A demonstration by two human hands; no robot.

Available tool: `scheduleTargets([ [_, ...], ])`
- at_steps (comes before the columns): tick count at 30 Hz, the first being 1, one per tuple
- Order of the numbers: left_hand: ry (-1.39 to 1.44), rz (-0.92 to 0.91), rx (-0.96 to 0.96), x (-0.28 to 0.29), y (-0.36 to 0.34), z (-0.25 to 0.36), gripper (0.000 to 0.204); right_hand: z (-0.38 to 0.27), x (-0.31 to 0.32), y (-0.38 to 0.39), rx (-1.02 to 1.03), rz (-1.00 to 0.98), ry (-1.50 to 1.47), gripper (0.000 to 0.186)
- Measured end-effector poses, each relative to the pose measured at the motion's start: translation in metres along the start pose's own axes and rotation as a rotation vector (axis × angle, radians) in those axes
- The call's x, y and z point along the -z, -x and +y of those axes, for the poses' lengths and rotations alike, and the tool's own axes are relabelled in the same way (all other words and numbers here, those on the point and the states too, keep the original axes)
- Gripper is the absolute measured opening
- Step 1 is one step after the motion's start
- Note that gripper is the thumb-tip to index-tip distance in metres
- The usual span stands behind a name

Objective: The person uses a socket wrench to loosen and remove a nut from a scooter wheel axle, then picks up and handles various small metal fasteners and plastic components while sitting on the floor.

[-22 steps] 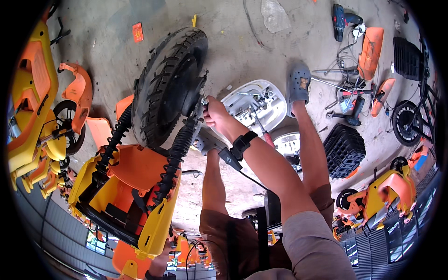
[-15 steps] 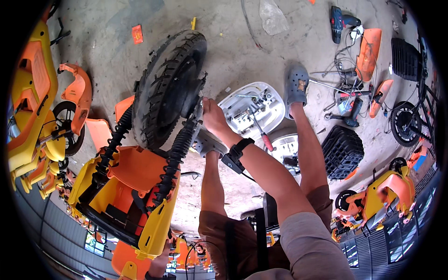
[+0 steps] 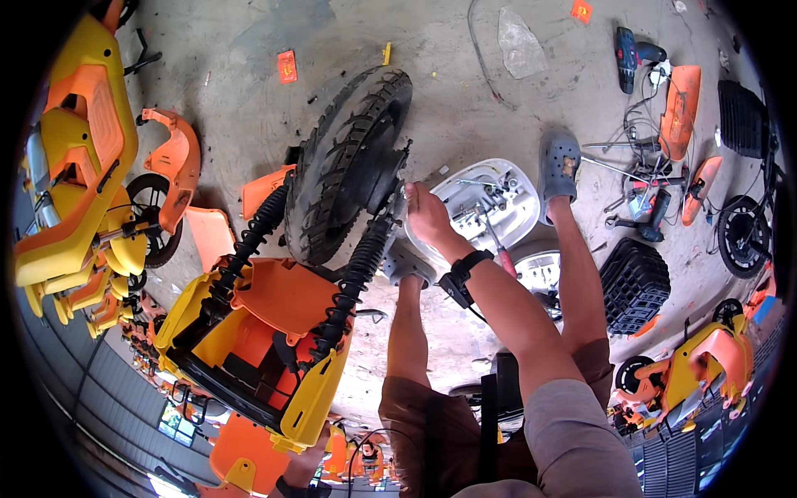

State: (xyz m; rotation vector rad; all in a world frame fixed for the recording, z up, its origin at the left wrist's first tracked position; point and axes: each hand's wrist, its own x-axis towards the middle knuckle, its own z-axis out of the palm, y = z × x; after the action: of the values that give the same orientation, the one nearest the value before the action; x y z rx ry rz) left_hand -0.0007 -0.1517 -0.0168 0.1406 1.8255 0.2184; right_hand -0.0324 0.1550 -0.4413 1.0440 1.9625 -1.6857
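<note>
My right hand [image 3: 429, 220], with a black strap and small box on its wrist, is at the axle end of a black knobbly-tyred wheel [image 3: 349, 166]. Its fingers are curled together beside the lower end of a black spring shock absorber [image 3: 353, 286]; what they pinch, if anything, is too small to make out. The wheel belongs to an overturned yellow and orange scooter body [image 3: 311, 407], with a second shock absorber [image 3: 257, 228] on its other side. My left hand [image 3: 305, 462] shows only partly at the body's lower edge, its fingers hidden.
Between my feet lies a white tray [image 3: 527, 217] of small metal parts, with a red-handled screwdriver [image 3: 505, 257]. To the right are a power drill [image 3: 627, 62], cables, another cordless tool [image 3: 652, 217] and a black crate [image 3: 633, 286]. Yellow and orange scooters [image 3: 75, 166] stand at left.
The whole view has shifted, so the scene sits farther right and slightly lower. My right hand remains by the axle end, its fingers still curled.
</note>
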Motion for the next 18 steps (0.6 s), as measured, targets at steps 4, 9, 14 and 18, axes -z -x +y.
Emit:
scheduleTargets([
  [4, 0.477, 0.044, 0.141, -0.005, -0.003, 0.006, 0.040, -0.008, -0.013, -0.014, -0.312, -0.113, -0.636, 0.046],
  [9, 0.367, 0.095, 0.144, 0.000, -0.004, 0.012, 0.040, -0.003, 0.018, -0.026, -0.736, -0.566, -0.912, 0.043],
  [14, 0.344, 0.131, 0.148, -0.003, -0.005, 0.014, 0.040, 0.004, -0.024, 0.008, -0.178, -0.033, -0.351, 0.042],
  [18, 0.323, 0.128, 0.132, 0.002, -0.012, 0.015, 0.040, 0.023, -0.038, 0.000, -0.186, 0.029, -0.450, 0.042],
])
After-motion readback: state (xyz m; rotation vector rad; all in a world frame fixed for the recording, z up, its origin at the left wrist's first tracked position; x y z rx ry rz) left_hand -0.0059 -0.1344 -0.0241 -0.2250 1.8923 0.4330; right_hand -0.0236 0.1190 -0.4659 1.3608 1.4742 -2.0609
